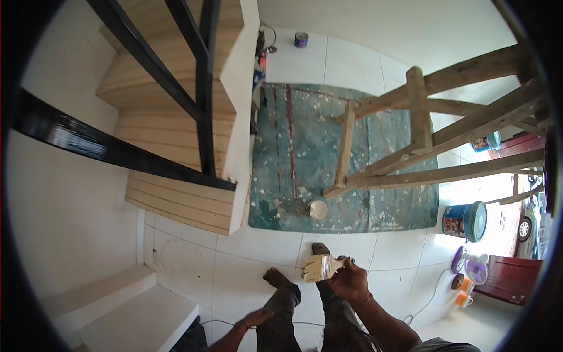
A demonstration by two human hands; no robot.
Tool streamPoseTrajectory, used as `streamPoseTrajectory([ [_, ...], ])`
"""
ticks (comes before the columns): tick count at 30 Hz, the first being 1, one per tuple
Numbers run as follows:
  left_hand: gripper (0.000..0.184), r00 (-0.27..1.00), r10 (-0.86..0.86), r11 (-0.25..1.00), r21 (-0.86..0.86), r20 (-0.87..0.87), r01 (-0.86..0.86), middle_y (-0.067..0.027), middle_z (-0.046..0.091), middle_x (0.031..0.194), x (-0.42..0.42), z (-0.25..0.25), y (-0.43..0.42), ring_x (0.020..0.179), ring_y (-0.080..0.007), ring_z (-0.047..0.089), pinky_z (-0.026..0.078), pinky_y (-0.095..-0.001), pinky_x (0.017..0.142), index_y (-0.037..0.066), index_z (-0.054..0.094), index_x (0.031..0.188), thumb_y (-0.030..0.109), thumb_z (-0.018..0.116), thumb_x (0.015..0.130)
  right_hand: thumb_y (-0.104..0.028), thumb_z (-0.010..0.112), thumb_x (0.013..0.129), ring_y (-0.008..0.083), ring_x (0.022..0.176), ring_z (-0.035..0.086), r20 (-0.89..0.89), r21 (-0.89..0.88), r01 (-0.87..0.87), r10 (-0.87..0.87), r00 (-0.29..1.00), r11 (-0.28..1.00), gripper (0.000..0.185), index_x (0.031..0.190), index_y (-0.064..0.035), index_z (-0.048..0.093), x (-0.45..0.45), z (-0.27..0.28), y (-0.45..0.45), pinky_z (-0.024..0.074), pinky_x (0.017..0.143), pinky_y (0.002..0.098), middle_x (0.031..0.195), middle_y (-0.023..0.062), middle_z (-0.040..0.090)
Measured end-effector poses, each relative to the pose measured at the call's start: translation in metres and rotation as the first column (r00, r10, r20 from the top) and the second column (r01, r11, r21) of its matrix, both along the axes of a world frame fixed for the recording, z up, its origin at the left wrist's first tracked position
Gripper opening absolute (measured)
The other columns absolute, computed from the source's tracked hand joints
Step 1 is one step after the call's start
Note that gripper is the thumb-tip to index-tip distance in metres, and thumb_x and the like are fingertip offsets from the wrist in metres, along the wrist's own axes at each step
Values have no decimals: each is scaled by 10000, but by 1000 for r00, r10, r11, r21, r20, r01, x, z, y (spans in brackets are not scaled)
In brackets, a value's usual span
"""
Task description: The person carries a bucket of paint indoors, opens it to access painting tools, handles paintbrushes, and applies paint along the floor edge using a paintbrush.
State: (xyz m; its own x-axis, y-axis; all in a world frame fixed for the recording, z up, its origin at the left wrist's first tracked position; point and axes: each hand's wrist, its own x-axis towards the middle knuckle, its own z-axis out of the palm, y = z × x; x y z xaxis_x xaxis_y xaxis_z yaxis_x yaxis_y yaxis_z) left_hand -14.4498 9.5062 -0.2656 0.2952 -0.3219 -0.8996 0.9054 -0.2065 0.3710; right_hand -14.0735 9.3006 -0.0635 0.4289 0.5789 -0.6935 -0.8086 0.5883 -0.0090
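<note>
My right hand (350, 281) grips the handle of a wide paintbrush (318, 267), its pale bristles pointing left above the tiled floor near my feet. My left hand (258, 318) is low, beside my left thigh; its fingers are too small to make out clearly, and no tool shows in it. Beyond my feet a paint-spattered green sheet (316, 141) lies on the floor. A small round container (318, 210) with a whitish top stands near the sheet's front edge.
Wooden stairs (176, 141) with black metal rails (111, 152) rise at left. A wooden trestle (422, 146) stands on the sheet at right. Farther right are a lidded bucket (464, 222), a purple-and-white fan (475, 268) and a cable. A small tin (301, 40) sits at the back.
</note>
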Motion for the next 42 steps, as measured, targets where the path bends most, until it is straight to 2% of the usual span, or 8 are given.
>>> streamPoseTrajectory([
  [2,649,804,485,827,120,345,-550,-171,630,1377,-34,138,-32,1251,-286,600,432,-399,1102,25,542,1437,535,490,1040,-253,643,975,246,1061,650,-19,96,17,-15,1000,995,244,1139,-75,681,-25,24,1,505,951,408,1170,104,701],
  [14,554,909,64,985,118,411,-123,-123,691,1293,-40,412,34,1175,-230,640,468,-376,1053,46,588,1411,464,509,1057,-248,651,971,252,858,687,127,178,-27,5,992,984,197,1016,-63,706,-52,275,60,518,889,424,932,115,705],
  [18,529,689,346,899,-14,637,-438,-153,552,1491,73,527,28,1391,-208,498,372,-330,1144,-5,485,1485,297,564,1058,-185,661,949,281,914,704,231,244,-17,-41,972,970,148,1001,-55,711,-49,310,66,575,864,409,1006,153,712],
  [25,536,233,853,507,-638,467,-579,-88,621,1281,219,546,-23,1149,-92,548,446,-281,1026,15,441,1511,237,598,1050,-141,652,949,265,965,715,275,267,-48,-28,961,963,149,1060,-47,683,-60,302,76,597,874,387,1020,120,730],
  [31,290,266,417,781,-193,869,-594,-52,692,899,295,512,-14,802,-175,667,513,-350,712,24,643,1085,307,639,1023,-157,627,989,235,1096,664,257,335,-23,-68,964,942,122,1069,-71,661,-37,274,75,508,1036,414,1126,91,690],
  [36,336,333,186,747,87,924,-659,-215,695,848,366,497,12,805,-378,694,517,-429,699,-6,638,1013,329,628,1007,-115,565,1018,231,1146,645,310,296,34,-130,942,955,284,1295,-60,598,8,257,111,504,1037,414,1242,90,657],
  [40,302,398,70,673,251,915,-696,-172,681,816,453,437,54,756,-293,689,513,-405,678,-3,631,1021,296,592,1035,-79,557,1014,244,1159,640,349,86,5,-35,937,996,313,1319,-14,588,96,186,155,508,1008,405,1245,110,659],
  [42,291,409,4,602,324,913,-730,-253,696,853,515,404,88,828,-470,674,520,-498,677,-14,627,979,268,575,1028,-69,556,1012,250,1155,643,330,19,11,-17,944,1000,292,1294,-2,598,156,127,180,510,994,398,1237,118,661],
])
